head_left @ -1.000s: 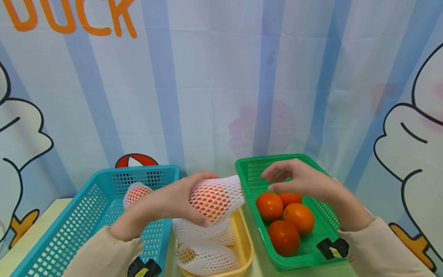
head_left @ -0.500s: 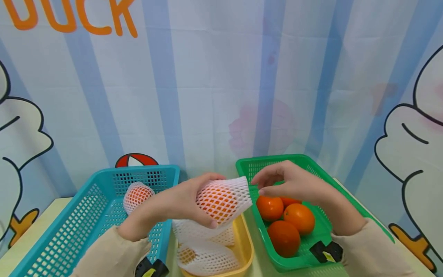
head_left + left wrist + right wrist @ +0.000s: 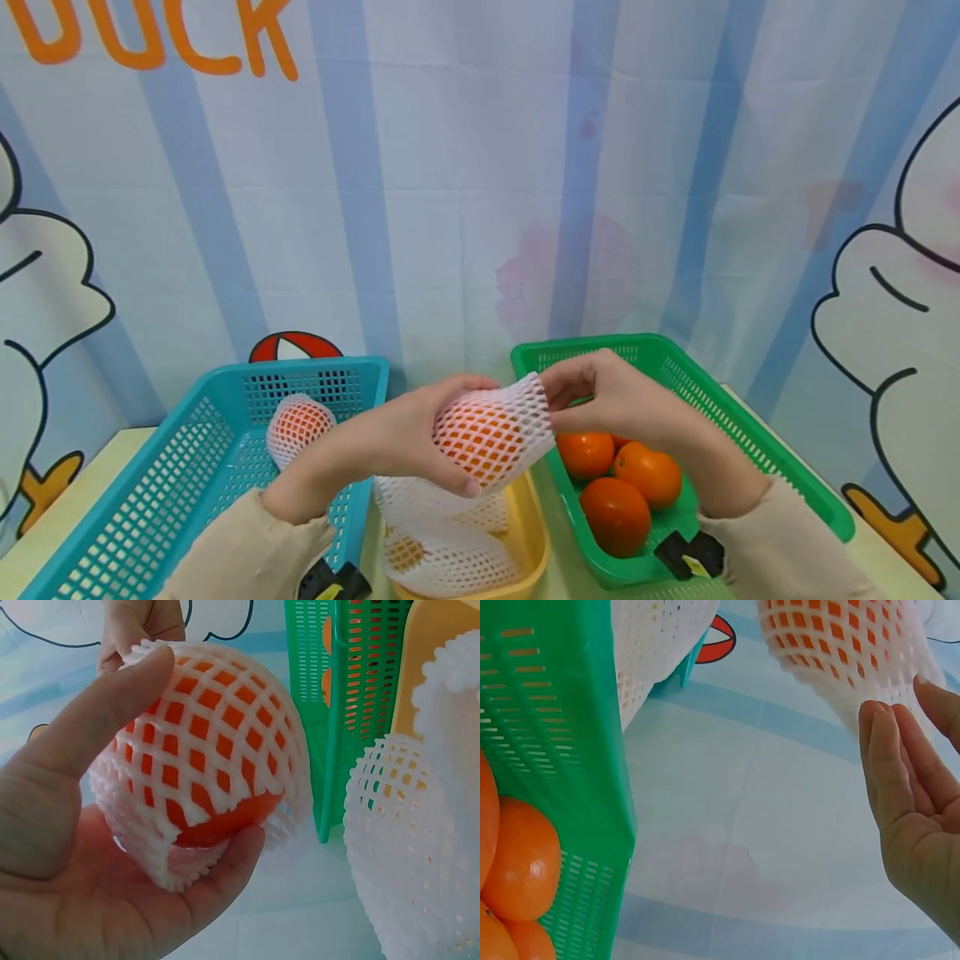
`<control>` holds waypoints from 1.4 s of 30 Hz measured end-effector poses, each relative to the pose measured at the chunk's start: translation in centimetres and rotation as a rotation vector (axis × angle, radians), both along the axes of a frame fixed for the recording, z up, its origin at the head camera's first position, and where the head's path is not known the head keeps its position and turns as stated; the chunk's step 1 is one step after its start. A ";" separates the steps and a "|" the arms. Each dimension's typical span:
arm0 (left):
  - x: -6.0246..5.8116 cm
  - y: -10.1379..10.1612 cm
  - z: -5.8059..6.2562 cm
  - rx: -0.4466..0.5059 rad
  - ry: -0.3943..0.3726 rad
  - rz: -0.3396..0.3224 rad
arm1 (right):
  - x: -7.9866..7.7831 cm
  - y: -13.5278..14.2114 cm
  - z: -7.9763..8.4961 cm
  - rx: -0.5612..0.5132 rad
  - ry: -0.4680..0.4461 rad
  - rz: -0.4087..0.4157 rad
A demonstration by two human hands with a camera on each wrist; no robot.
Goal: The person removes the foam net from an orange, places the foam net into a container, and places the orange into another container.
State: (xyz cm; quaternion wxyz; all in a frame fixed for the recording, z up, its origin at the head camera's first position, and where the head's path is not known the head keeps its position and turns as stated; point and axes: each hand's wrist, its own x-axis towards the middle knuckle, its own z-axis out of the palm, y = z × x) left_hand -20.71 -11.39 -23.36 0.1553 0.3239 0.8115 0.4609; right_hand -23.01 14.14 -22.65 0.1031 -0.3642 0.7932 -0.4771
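My left hand [image 3: 405,429] grips an orange [image 3: 480,442] sleeved in white foam netting, thumb on the near side. In the left wrist view, a bare strip of the orange's skin shows at the sleeve's end by the palm. My right hand [image 3: 611,400] has its fingertips right at the netting's loose right end [image 3: 538,412]; in the right wrist view the thumb [image 3: 934,697] and fingers stand apart there. Below the held fruit, a yellow basket [image 3: 536,533] contains white foam net sleeves [image 3: 450,554]. To the right, several bare oranges [image 3: 648,475] lie in a green basket [image 3: 813,508].
A blue basket [image 3: 202,433] stands on the left with another netted orange [image 3: 298,429] inside. All three baskets share a pale tabletop [image 3: 135,446]. Behind rises a striped cloth backdrop [image 3: 465,208] with printed cartoon figures.
My left hand has shifted a little to the right with the netted orange. The right hand has come left from over the green basket to the sleeve's loose end.
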 end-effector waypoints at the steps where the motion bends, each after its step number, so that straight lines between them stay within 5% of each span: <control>1: 0.0 0.0 0.0 0.002 -0.002 -0.004 | 0.0 -0.2 -0.1 -0.012 -0.024 0.006; 8: -0.2 0.1 -0.2 0.033 -0.015 -0.015 | 0.0 -1.0 -0.7 -0.074 -0.117 0.054; 16: -0.2 0.4 -0.3 0.053 0.001 0.032 | 0.0 -1.7 -1.1 -0.059 -0.040 0.044; 34: -0.2 1.2 -0.2 0.256 -0.053 0.199 | 0.0 -2.6 -1.5 -0.152 -0.129 -0.010; 42: -0.3 0.5 -0.1 0.120 0.109 0.219 | -0.1 -2.3 -1.6 -0.199 -0.099 -0.028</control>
